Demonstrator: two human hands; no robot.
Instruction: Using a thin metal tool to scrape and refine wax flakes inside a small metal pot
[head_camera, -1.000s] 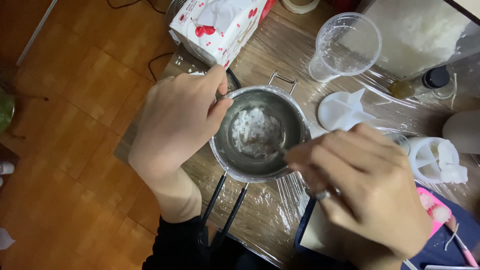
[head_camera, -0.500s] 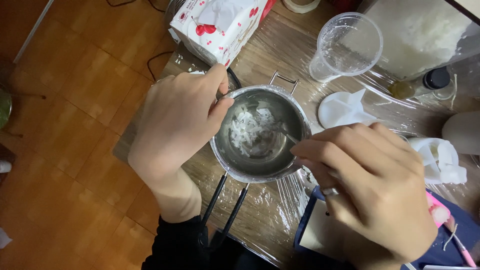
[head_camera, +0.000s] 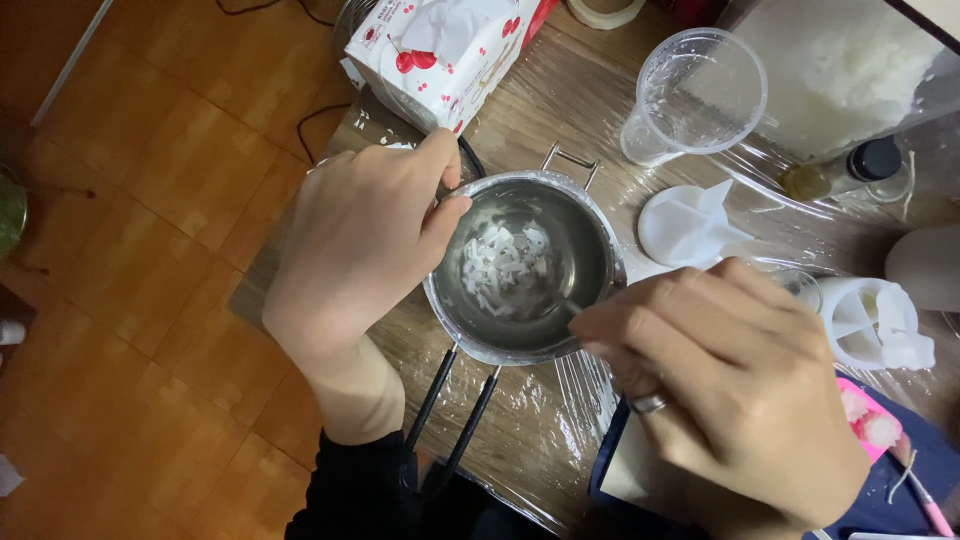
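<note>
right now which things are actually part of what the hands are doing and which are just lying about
In use:
round steel pot with white flakes inside
thin metal stirring tool, pinched in the right hand
left hand, gripping the pot's rim

Lying about:
clear plastic cup
white tissue box with red cherries
small dark-capped bottle
white plastic moulds

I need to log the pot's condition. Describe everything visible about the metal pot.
The metal pot is small, round and shiny steel, standing upright on the film-covered table. Two thin dark handle rods run toward the person; a wire loop sits on the far rim. Inside lie white flakes, partly wet-looking. The left hand grips its near-left rim; the right hand holds a thin stirrer dipped into it.
</note>
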